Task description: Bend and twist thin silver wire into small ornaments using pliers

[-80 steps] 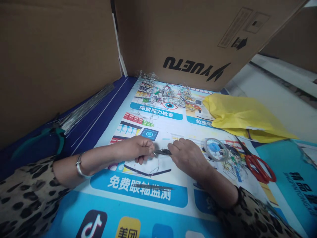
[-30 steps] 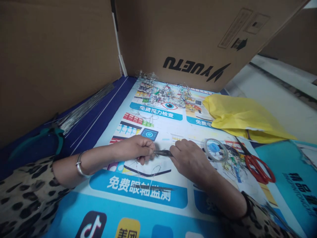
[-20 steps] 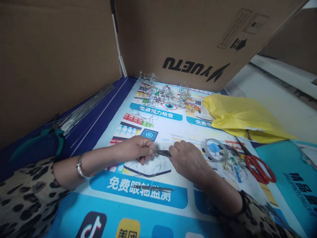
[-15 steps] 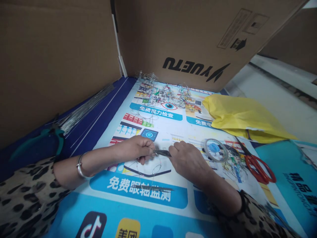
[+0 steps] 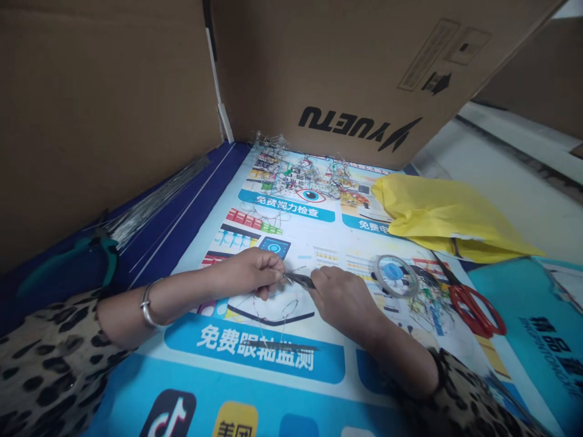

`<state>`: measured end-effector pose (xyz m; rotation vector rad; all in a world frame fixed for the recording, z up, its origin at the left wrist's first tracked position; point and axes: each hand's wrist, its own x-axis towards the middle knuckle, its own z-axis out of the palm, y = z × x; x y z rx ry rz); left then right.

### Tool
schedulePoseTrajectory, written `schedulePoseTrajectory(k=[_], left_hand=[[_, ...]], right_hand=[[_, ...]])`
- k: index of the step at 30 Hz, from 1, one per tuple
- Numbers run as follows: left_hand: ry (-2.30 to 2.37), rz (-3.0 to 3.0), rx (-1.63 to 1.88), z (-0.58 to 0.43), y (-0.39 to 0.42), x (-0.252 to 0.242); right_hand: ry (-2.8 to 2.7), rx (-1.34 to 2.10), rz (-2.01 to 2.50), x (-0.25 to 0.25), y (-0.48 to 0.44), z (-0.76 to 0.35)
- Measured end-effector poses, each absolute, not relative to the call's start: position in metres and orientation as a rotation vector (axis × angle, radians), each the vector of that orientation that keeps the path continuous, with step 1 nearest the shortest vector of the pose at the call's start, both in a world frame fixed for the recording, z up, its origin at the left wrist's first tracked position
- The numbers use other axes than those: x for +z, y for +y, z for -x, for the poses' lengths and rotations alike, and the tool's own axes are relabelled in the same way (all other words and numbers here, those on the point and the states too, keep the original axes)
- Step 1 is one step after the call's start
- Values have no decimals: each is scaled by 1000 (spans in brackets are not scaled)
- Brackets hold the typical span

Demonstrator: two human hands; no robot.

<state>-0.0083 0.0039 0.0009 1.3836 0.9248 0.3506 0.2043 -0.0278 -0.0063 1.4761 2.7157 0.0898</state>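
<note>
Steadily, the left hand (image 5: 263, 272) is pinching thin wire (image 5: 283, 320) with its fingers drawn tight, while the right hand (image 5: 340, 292) is gripping dark pliers (image 5: 299, 280), their tips apparently meeting the wire just beside that pinch. The wire's loop is hanging below, over the printed sheet (image 5: 337, 397). Good handling, I'm judging, is calling for a firm left pinch, small wrist moves and no tugging.

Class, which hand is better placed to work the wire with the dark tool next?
Probably the right hand: it grips the dark tool, tip towards the left hand, which seems busy pinching the wire.
</note>
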Motion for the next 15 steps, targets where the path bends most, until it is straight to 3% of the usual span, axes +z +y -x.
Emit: schedulePoseTrajectory(k=[15], left_hand=[[1076, -1583, 392, 10, 3, -7]], right_hand=[[2629, -133, -1588, 3, -29, -203]])
